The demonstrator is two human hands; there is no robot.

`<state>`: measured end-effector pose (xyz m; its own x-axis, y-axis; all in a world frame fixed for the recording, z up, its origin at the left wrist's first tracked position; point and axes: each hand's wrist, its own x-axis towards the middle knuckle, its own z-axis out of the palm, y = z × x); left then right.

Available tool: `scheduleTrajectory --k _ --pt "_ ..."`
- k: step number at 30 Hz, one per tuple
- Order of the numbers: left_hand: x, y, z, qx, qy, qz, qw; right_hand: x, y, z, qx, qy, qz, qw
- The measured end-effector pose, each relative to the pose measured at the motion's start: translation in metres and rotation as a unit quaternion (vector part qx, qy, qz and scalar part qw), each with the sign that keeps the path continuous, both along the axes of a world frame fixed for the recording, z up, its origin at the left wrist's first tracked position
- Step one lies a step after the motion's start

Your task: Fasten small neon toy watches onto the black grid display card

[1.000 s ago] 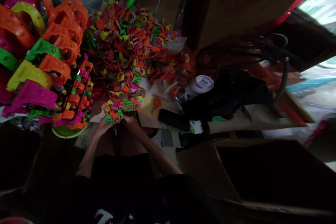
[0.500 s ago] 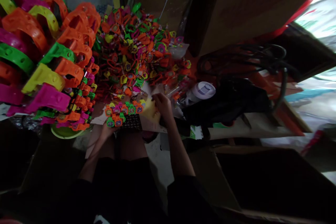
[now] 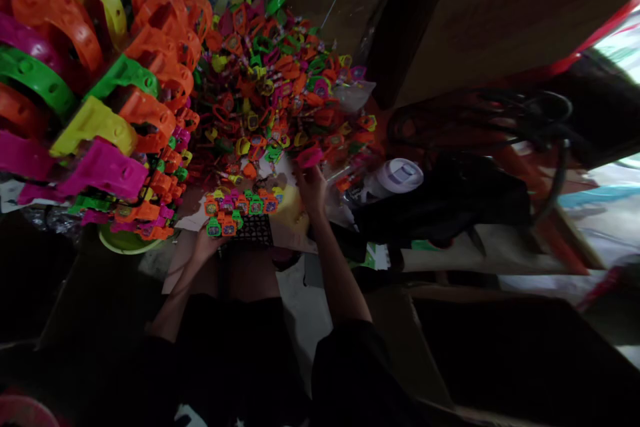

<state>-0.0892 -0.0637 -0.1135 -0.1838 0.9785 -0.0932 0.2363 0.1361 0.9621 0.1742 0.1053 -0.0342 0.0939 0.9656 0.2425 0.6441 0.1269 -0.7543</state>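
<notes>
My left hand (image 3: 204, 245) is closed at the left end of a black grid rack (image 3: 257, 229), its fingers partly hidden. Small toy watches (image 3: 241, 204) in orange, green, pink and yellow sit in rows on that rack. My right hand (image 3: 313, 188) pinches a pink toy watch (image 3: 310, 157) at the near edge of a big heap of loose toy watches (image 3: 270, 90). Beneath the right hand lies a pale yellow patch (image 3: 290, 207) on the work surface.
Stacked racks full of bright toy watches (image 3: 107, 120) rise close on the left, above a green basin (image 3: 127, 240). To the right are a white-lidded cup (image 3: 399, 175), a black cloth or bag (image 3: 470, 193) and coiled dark cables (image 3: 530, 110). An open cardboard box (image 3: 425, 340) stands lower right.
My right hand has moved up slightly to the heap's edge and now has a pink toy watch in its fingers. The left hand stays at the rack. The whole view has shifted a little.
</notes>
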Motion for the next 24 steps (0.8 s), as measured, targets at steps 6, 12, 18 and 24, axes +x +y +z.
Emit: scheduleTrajectory --k 6,12,18,24 --pt "0.000 0.002 -0.001 0.013 0.048 -0.003 0.999 -0.014 -0.103 0.000 -0.016 0.210 0.149 0.966" --pt "-0.001 0.003 -0.003 0.014 0.058 -0.011 0.998 -0.055 -0.144 -0.052 -0.087 0.179 0.275 0.941" --pt "-0.002 0.001 -0.007 0.026 0.044 -0.014 0.999 -0.057 -0.136 -0.068 -0.099 0.110 0.274 0.950" --pt "-0.001 0.003 -0.007 0.035 0.048 -0.017 0.998 -0.051 -0.127 -0.058 -0.138 0.088 0.378 0.911"
